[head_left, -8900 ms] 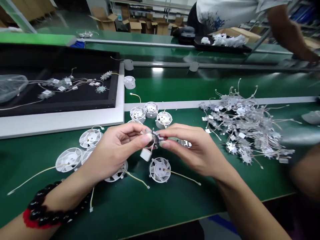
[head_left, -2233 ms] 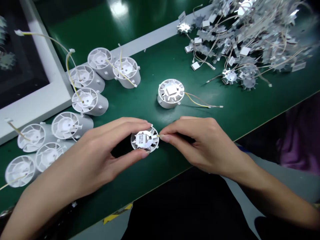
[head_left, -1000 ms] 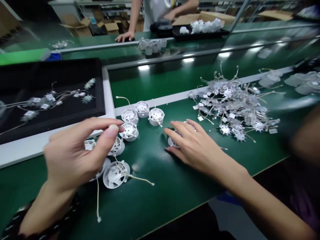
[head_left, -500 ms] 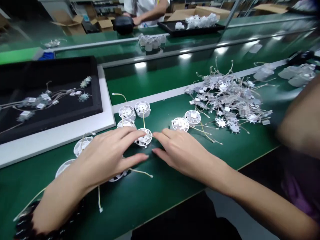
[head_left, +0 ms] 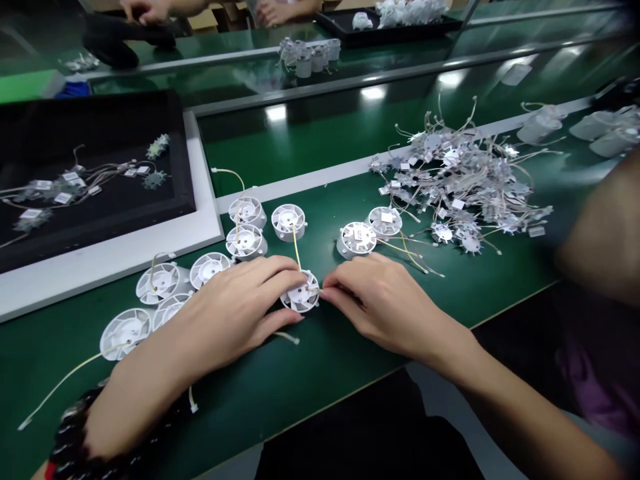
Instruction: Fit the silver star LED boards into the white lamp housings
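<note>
A round white fan-like housing with a yellowish wire sits on the green bench between my hands. My left hand is curved around its left side, fingers on the rim and thumb at the lower edge. At its right edge, my right hand pinches the short wire coming from the housing between thumb and forefinger. Behind it stands another white housing. Several more, such as this housing, lie left of and partly under my left arm. To the right, a housing carries a silvery star-shaped board with a white label.
A heap of wired star-shaped boards lies at the right. At the left is a black tray with a white frame. A co-worker's hands show across the bench. Someone's arm is at the right edge.
My right thumb and forefinger have closed on the wire at the housing. The housing and both hands have come slightly nearer and to the right. The view has tilted down a little.
</note>
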Tool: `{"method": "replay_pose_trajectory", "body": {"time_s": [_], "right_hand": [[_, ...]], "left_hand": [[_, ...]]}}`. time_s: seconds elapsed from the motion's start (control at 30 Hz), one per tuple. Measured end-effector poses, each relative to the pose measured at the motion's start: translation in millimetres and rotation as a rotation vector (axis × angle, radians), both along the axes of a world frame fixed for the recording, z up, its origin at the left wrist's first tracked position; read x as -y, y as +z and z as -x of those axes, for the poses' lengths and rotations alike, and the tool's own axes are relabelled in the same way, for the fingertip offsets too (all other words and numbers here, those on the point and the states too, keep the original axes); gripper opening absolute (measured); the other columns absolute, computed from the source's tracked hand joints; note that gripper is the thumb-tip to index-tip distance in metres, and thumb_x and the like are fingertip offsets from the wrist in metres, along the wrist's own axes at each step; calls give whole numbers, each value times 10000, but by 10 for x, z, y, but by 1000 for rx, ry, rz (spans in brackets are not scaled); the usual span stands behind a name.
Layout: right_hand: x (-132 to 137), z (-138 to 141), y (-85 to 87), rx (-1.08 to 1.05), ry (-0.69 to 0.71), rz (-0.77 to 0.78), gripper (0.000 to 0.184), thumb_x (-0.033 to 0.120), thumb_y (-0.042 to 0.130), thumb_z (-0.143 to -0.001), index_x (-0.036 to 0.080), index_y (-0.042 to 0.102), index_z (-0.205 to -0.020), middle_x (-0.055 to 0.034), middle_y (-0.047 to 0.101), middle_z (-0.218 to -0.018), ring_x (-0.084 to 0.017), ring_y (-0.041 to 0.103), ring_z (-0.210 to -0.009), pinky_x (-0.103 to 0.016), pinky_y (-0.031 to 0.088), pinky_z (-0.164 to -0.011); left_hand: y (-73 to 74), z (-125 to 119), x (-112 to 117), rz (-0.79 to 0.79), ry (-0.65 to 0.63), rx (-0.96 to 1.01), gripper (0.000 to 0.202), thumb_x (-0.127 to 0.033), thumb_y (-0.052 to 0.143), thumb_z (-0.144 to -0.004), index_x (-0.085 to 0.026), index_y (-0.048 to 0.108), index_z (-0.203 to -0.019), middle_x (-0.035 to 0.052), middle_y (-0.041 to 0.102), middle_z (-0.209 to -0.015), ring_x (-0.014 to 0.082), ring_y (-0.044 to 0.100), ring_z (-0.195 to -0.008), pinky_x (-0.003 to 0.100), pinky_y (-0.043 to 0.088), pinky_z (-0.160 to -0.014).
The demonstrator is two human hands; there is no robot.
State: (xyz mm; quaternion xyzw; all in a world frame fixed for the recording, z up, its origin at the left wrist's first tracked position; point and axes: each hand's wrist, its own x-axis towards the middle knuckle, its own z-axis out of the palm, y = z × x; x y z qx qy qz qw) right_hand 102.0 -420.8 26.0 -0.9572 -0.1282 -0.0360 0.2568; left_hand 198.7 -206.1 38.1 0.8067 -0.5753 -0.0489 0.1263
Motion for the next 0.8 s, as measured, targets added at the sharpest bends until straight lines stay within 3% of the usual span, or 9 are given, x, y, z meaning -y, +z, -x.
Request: {"method": "replay_pose_trajectory", "body": {"time_s": [0.27, 0.43, 0.53, 0.63, 0.7, 0.8], "right_hand": [[-3, 119, -142, -158, -88, -83, 196, 245, 478, -1016, 183, 653, -953, -27, 715, -876, -174, 635, -759, -286, 368, -645], [107, 174, 6, -21, -61, 89, 255, 285, 499, -1019, 168, 699, -912, -45, 706, -832, -187, 621, -771, -304, 385, -680], [431, 66, 199, 120, -322, 169, 279, 287, 470, -1022, 172, 715, -957, -73, 729, -954, -206, 631, -886, -310, 403, -747], [794, -173, 306, -44, -588, 269, 307, 382, 504, -987, 184, 735, -950, -86, 740, -923, -231, 638, -846, -317, 382, -689], [954, -337, 302, -151, -633, 292, 340, 429, 529, -959, 178, 741, -870, -94, 732, -828, -229, 627, -751, -311, 352, -628], [1051, -474, 256, -188, -596, 277, 274, 340, 540, -935, 181, 745, -848, -84, 740, -827, -212, 634, -737, -295, 348, -612]], "left_hand": [[12, 31, -14, -59, -105, -23, 366, -271, 444, -1017, -316, 497, -1376, 99, 575, -1266, 263, 638, -954, 378, 517, -705], [-131, 108, -11, -19, -56, 107, 355, -365, 452, -1015, -354, 543, -1358, 109, 582, -1254, 289, 637, -969, 417, 535, -725], [-200, 152, 1, 8, -51, 106, 338, -345, 426, -1023, -379, 567, -1327, 86, 583, -1288, 284, 641, -985, 419, 541, -726], [-207, 190, 15, 37, -65, 110, 353, -313, 395, -1030, -387, 578, -1323, 72, 589, -1314, 282, 637, -1020, 441, 539, -784], [-201, 195, 22, 51, -86, 151, 339, -384, 383, -1043, -369, 595, -1307, 83, 595, -1330, 300, 621, -1093, 477, 532, -850], [-206, 163, 28, 92, -125, 208, 393, -532, 412, -1019, -335, 612, -1293, 112, 590, -1362, 331, 605, -1153, 519, 538, -879]]}}
